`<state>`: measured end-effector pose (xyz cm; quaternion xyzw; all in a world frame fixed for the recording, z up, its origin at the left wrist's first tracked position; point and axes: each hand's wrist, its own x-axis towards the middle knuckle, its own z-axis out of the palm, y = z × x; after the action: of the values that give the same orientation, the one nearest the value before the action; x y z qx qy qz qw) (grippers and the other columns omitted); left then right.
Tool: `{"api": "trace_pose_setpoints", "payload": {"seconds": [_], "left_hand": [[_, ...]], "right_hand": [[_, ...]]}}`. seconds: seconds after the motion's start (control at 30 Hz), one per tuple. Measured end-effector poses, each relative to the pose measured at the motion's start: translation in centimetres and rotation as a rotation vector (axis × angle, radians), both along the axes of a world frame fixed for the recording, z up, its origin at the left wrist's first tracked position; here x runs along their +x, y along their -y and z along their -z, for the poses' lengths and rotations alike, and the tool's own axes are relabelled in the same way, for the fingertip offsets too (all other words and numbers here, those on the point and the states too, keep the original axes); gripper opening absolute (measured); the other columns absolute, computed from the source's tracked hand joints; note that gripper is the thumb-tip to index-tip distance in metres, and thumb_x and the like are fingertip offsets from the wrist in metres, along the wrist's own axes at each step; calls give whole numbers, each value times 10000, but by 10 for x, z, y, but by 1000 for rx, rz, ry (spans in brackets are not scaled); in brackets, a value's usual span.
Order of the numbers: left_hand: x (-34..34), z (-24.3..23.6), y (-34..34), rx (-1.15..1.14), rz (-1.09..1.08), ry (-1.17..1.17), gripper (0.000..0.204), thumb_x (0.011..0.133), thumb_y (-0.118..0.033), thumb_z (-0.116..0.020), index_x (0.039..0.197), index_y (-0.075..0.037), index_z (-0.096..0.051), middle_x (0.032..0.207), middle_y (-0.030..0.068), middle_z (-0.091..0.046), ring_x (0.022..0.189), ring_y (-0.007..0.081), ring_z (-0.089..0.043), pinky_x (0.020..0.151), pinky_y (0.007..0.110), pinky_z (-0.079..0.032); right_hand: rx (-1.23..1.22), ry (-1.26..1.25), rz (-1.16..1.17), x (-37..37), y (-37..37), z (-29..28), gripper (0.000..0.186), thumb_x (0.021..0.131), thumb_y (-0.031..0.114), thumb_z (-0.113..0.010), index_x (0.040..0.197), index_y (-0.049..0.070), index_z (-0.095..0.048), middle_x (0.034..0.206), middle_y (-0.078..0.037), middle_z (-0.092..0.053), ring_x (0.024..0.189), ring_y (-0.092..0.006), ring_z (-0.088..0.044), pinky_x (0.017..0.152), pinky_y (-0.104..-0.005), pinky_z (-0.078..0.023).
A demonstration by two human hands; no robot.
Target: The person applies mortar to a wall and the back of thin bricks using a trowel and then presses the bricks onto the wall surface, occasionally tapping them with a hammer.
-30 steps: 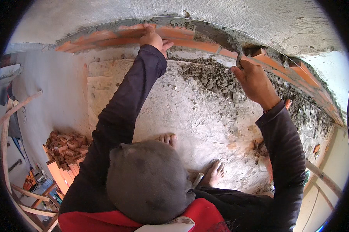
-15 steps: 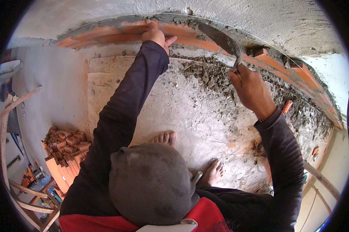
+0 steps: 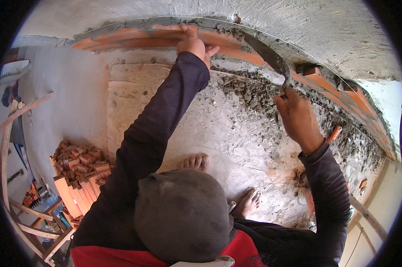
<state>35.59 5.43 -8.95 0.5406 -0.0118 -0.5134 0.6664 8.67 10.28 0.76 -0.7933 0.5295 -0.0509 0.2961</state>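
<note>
Pressing: the left hand [image 3: 193, 43], fingers flat and together, is laid on the top orange clay brick [image 3: 165, 36] at upper centre of the frame, seemingly to steady it
Right hand [image 3: 298, 118]: closed round the handle of a grey pointed steel trowel [image 3: 267, 55], right of centre
Trowel blade: angled up-left along the brick course [image 3: 343, 91], its tip near the grey mortar joint, as if for scraping
Floor: rough concrete slab [image 3: 165, 102] strewn with dropped mortar [image 3: 254, 91]
Lower left: stacked orange bricks [image 3: 78, 171], kept within reach
</note>
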Motion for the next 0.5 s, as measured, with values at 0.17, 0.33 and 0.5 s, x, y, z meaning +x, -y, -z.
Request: {"api": "trace_pose_setpoints", "payload": {"seconds": [0.17, 0.33, 0.5], "left_hand": [[-12, -6, 1, -3, -21, 20, 670, 1005, -514, -390, 1446, -27, -260, 1358, 181, -373, 1199, 349, -494, 914, 499, -581], [-4, -9, 2, 18, -30, -40, 619, 1016, -465, -418, 1471, -92, -223, 1453, 163, -287, 1265, 358, -448, 976, 568, -522], [-9, -10, 5, 30, -60, -80, 628, 1013, -464, -443, 1488, -134, -197, 1486, 141, -261, 1289, 351, -435, 1007, 588, -493]], "right_hand": [[-39, -65, -60, -16, 14, -4, 273, 919, 213, -628, 884, -51, -570, 690, -289, -587, 677, -476, -608, 588, -499, -468], [-40, 45, -26, -11, 4, 3, 268, 921, 209, -631, 904, -53, -581, 686, -263, -597, 667, -457, -616, 594, -494, -465], [64, -51, -81, -15, 30, -15, 278, 922, 217, -634, 896, -55, -588, 678, -235, -583, 625, -424, -584, 587, -463, -457]]}}
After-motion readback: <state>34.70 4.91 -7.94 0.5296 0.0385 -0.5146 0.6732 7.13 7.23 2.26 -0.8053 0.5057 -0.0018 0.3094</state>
